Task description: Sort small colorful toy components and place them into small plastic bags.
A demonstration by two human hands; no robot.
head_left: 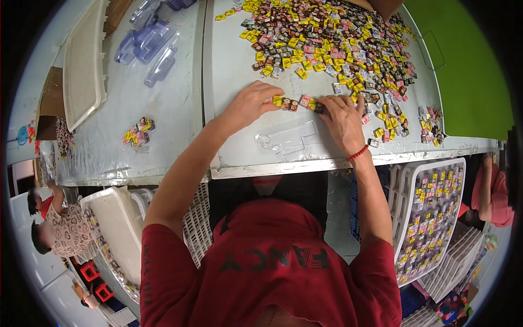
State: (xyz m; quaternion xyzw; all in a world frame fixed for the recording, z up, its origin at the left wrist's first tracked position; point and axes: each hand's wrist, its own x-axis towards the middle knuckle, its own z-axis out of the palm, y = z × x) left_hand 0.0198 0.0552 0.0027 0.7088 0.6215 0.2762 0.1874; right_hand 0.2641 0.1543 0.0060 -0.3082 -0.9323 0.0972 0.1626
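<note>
My left hand (251,103) is closed, its fingertips pinching the left end of a short row of tiny printed boxes (290,104) in yellow, dark brown and pink. At the right end, my right hand (344,121), with a red bead bracelet (358,153) on its wrist, has its fingers curled on more tiny boxes (308,102) in pink, yellow and black. A narrow gap parts the two groups. Just nearer to me, a clear plastic blister tray (286,139) lies on the white table (239,155). Parts of the held boxes are hidden under my fingers.
A large heap of tiny boxes (327,38) spreads over the far table. To the left lie clear bluish plastic trays (150,43), a small cluster of boxes (139,132) and a white tray (84,65). Filled crates (430,218) stand below right. Other people (68,226) work nearby.
</note>
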